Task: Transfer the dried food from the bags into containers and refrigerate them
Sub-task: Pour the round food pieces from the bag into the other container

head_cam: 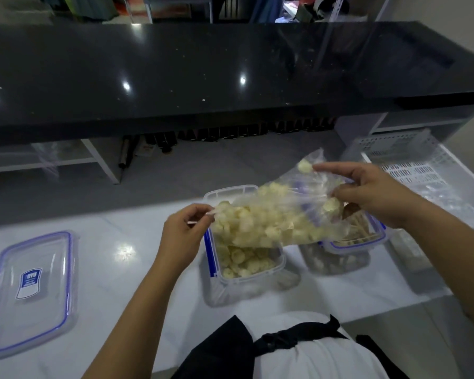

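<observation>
Both hands (181, 233) (372, 195) pinch bag (271, 220) over white counter (137, 258); beyond, seemingly, black shelf (203, 72).

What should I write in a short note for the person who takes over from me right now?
Left hand pinches the lower end of the plastic bag; right hand grips the raised end.
The bag is tilted over the open container, which already holds some pale dried pieces.
A second container stands to its right; the loose lid lies on the table far left.
Left: empty the bag, close the containers, refrigerate them.
</observation>
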Available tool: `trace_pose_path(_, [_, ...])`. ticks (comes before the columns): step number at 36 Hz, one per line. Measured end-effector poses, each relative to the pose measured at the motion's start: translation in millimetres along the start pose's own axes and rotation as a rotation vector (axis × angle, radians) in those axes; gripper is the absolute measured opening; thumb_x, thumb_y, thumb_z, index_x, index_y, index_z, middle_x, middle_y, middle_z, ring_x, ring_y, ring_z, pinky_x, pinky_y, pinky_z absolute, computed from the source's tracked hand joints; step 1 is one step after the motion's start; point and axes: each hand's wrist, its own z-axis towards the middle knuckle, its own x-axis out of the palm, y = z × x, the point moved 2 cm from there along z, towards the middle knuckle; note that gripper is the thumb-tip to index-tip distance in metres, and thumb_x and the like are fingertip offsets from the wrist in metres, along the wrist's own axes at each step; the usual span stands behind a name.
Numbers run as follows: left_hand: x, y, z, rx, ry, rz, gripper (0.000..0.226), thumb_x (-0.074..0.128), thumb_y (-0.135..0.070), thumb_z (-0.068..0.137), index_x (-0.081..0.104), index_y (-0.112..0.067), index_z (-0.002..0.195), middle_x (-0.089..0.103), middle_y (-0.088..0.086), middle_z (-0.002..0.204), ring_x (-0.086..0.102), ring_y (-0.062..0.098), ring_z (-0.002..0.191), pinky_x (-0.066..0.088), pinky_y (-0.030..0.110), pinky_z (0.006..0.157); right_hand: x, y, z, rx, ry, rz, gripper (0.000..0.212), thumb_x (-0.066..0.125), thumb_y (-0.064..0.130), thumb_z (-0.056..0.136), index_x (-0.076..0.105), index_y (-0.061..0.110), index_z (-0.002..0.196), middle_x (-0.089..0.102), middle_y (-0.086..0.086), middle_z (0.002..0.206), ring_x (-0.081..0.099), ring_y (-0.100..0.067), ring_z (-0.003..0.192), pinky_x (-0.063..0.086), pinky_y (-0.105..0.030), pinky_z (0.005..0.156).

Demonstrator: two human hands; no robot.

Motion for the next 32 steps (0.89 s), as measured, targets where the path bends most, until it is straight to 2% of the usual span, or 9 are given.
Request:
trace_pose_path(2, [3.2, 9.1, -3.3, -0.041, 0.022, 0.003, 0.016, 0.068, -0.015, 0.094, 0.074, -0.03, 0.092, 0.075, -0.013, 0.089, 0.069, 0.003, 0.083, 0.056, 0.019, 0.069, 6.4, -0.5, 4.5, 0.015, -0.001, -0.024, 0.065, 0.048, -0.02, 0.09, 0.063, 0.026, 0.132, 0.062, -0.035, 0.118, 0.058, -0.035, 0.073, 0.06, -0.042, 0.06])
trace_pose_path(7, [-2.8, 5.6, -5.7, 0.074, -0.076, -0.067, 0.019, 0.066, -0.017, 0.095, 0.074, -0.034, 0.095, 0.074, -0.018, 0.092, 0.07, 0.004, 0.085, 0.053, 0.012, 0.067, -0.8, 14.0, 3.2, -0.097, 0.024, 0.086, 0.065, 0.055, -0.017, 0.088, 0.071, 0.037, 0.12, 0.076, 0.009, 0.103, 0.069, -0.021, 0.073, 0.059, -0.03, 0.055])
trace_pose_path(11, [6.3, 15.3, -7.4, -0.056, -0.003, 0.0, 0.014, 0.066, -0.013, 0.095, 0.075, -0.023, 0.096, 0.075, -0.01, 0.091, 0.068, 0.005, 0.085, 0.057, 0.022, 0.073, 17.5, 18.4, 11.8, -0.033, 0.018, -0.147, 0.062, 0.055, -0.016, 0.088, 0.064, 0.027, 0.132, 0.066, 0.007, 0.088, 0.067, -0.013, 0.056, 0.06, -0.032, 0.057])
trace_pose_path(14, [5.4, 16.7, -9.0, -0.018, 0.004, -0.022, 0.014, 0.067, -0.014, 0.094, 0.075, -0.026, 0.095, 0.074, -0.012, 0.09, 0.069, 0.004, 0.086, 0.054, 0.015, 0.071, 24.7, 28.7, 15.0, -0.049, 0.015, -0.134, 0.06, 0.059, -0.017, 0.087, 0.066, 0.025, 0.13, 0.063, -0.001, 0.126, 0.07, -0.014, 0.063, 0.06, -0.03, 0.058])
trace_pose_path(17, [5.6, 14.6, -7.9, -0.006, -0.021, -0.039, 0.013, 0.067, -0.017, 0.095, 0.075, -0.027, 0.097, 0.074, -0.015, 0.091, 0.068, 0.003, 0.086, 0.053, 0.012, 0.069, 21.4, 41.2, 18.6, -0.124, 0.044, -0.06, 0.058, 0.066, -0.013, 0.086, 0.069, 0.031, 0.125, 0.062, 0.001, 0.134, 0.075, -0.021, 0.075, 0.061, -0.03, 0.059])
trace_pose_path(22, [9.4, 18.2, -12.1, -0.059, -0.016, -0.053, 0.014, 0.067, -0.014, 0.095, 0.075, -0.026, 0.094, 0.075, -0.015, 0.09, 0.068, 0.003, 0.085, 0.057, 0.019, 0.072, 32.4, 41.7, 31.6, -0.039, 0.005, -0.795, 0.067, 0.054, -0.004, 0.089, 0.052, 0.037, 0.142, 0.062, -0.005, 0.133, 0.067, -0.014, 0.073, 0.058, -0.036, 0.076])
trace_pose_path(26, [7.8, 14.8, -10.6, -0.026, -0.008, -0.071, 0.013, 0.07, -0.02, 0.093, 0.075, -0.033, 0.092, 0.074, -0.016, 0.091, 0.068, 0.005, 0.086, 0.054, 0.014, 0.07, 33.2, 58.2, 31.2, -0.104, 0.066, -0.594, 0.067, 0.061, -0.006, 0.089, 0.056, 0.041, 0.137, 0.073, 0.01, 0.102, 0.074, -0.013, 0.066, 0.063, -0.044, 0.068])
trace_pose_path(29, [10.0, 15.7, -11.8, -0.029, 0.004, -0.07, 0.013, 0.069, -0.021, 0.093, 0.074, -0.033, 0.092, 0.074, -0.016, 0.091, 0.068, 0.005, 0.086, 0.054, 0.014, 0.072, 39.6, 72.1, 26.0, -0.161, 0.214, -0.306, 0.064, 0.068, -0.008, 0.087, 0.061, 0.038, 0.132, 0.067, 0.006, 0.114, 0.076, -0.014, 0.078, 0.063, -0.031, 0.063])
trace_pose_path(32, [11.5, 19.9, -12.6, -0.059, 0.008, -0.071, 0.012, 0.07, -0.02, 0.092, 0.074, -0.032, 0.092, 0.074, -0.014, 0.091, 0.068, 0.006, 0.085, 0.054, 0.016, 0.071, 48.4, 75.6, 28.6, -0.156, 0.152, -0.513, 0.065, 0.061, -0.01, 0.089, 0.059, 0.035, 0.136, 0.07, 0.002, 0.117, 0.074, -0.011, 0.072, 0.057, -0.021, 0.057])
